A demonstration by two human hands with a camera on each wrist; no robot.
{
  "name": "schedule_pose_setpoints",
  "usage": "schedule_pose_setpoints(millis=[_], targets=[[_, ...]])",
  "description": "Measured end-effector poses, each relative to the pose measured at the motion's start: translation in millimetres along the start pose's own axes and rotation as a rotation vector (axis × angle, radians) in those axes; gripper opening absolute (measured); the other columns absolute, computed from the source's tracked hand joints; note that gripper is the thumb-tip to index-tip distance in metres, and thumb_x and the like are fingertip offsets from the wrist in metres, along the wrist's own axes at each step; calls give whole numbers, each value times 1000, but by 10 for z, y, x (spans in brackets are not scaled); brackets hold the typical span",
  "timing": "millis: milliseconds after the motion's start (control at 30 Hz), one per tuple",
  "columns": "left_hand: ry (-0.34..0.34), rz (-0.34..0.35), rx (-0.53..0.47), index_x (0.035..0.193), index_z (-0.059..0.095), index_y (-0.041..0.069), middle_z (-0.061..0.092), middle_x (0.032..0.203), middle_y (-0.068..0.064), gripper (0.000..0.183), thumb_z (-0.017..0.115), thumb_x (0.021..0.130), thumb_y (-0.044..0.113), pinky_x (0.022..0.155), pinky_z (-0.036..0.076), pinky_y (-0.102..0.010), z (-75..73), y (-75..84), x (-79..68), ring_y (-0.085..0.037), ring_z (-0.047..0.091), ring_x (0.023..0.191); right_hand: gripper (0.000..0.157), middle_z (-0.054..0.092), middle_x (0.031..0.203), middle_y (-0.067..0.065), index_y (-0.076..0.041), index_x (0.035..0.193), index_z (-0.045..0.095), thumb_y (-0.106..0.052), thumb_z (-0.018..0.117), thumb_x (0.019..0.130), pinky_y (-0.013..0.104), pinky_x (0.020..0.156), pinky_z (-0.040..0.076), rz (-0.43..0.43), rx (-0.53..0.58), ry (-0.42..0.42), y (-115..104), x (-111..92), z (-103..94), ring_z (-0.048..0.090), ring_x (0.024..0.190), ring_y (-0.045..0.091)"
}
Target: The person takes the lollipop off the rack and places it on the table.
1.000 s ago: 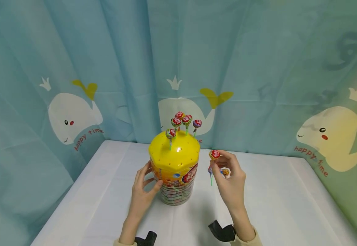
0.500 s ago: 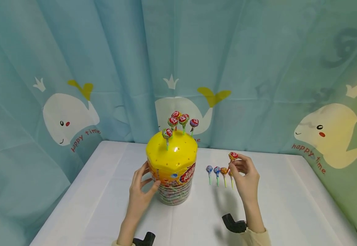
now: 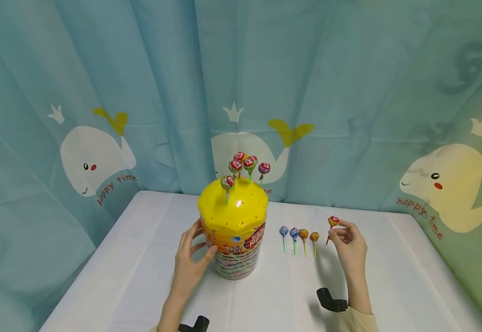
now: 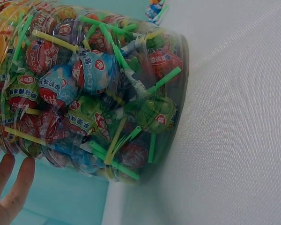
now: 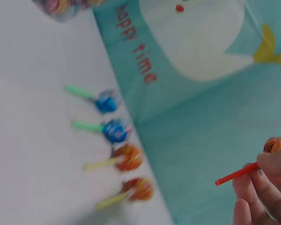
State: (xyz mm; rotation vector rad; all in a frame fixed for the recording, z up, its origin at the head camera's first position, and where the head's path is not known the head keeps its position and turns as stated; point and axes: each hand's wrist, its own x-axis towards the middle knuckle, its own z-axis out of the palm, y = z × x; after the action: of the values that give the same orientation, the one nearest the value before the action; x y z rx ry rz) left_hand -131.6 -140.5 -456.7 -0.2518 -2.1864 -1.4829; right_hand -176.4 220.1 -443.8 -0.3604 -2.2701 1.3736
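Note:
A clear jar (image 3: 238, 265) packed with wrapped lollipops stands upright on the table, with a yellow lid (image 3: 249, 203) that has small holes. Several lollipops stick up from the lid (image 3: 227, 182). My left hand (image 3: 191, 263) holds the jar's left side, thumb at the front and fingers round the side; part of the fingers is hidden behind it. In the left wrist view, fingertips (image 4: 23, 176) touch the jar wall. My right hand (image 3: 352, 251) pinches the red stick of an orange-yellow lollipop (image 3: 334, 221), head up, above the table and away from the jar.
Several lollipops lie in a row on the white table (image 3: 407, 276) between the jar and my right hand: blue ones (image 3: 294, 233) on the left, orange ones (image 3: 314, 236) on the right. A blue-green curtain (image 3: 340, 92) with whale prints hangs behind the table.
My right hand has moved right with the lollipop, from near the jar to past the row's right end, uncovering the lollipops on the table. My left hand stays at the jar.

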Motion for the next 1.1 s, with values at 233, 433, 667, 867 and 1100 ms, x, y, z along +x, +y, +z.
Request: schedule_pose_setpoints(millis=[233, 433, 667, 867, 1100], targets=[[2, 5, 2, 148, 36, 24, 49, 137, -5, 77, 72, 82, 9, 89, 57, -32, -13, 23, 5, 0, 46, 121, 30, 66, 72, -9, -3, 116, 62, -6, 67, 87, 15, 57, 42, 110, -47, -80, 229, 51, -1, 51, 62, -8], [8, 14, 10, 148, 36, 22, 49, 136, -6, 77, 73, 82, 7, 87, 57, -32, -30, 6, -4, 1, 45, 120, 31, 71, 74, 3, 3, 115, 62, -5, 66, 86, 14, 56, 42, 157, -72, -141, 404, 69, 58, 52, 58, -8], [11, 25, 14, 148, 37, 21, 49, 136, -6, 76, 72, 82, 6, 87, 57, -32, -45, 7, -1, 2, 45, 120, 35, 67, 76, 9, 6, 117, 58, -8, 64, 86, 21, 46, 44, 243, -138, -197, 463, 68, 130, 53, 54, 7], [10, 12, 5, 148, 37, 22, 49, 136, -6, 76, 72, 82, 7, 88, 57, -32, -52, 21, -3, 2, 45, 121, 34, 67, 83, 21, 7, 112, 60, -10, 64, 83, 25, 49, 40, 214, -202, -173, 490, 69, 183, 51, 54, 9], [-5, 9, -12, 148, 36, 22, 47, 138, -5, 75, 71, 83, 7, 89, 56, -31, -18, 4, -8, -2, 45, 122, 30, 67, 78, 20, 7, 107, 63, -8, 66, 81, 26, 52, 36, 161, -280, -101, 528, 61, 194, 49, 57, 14]])
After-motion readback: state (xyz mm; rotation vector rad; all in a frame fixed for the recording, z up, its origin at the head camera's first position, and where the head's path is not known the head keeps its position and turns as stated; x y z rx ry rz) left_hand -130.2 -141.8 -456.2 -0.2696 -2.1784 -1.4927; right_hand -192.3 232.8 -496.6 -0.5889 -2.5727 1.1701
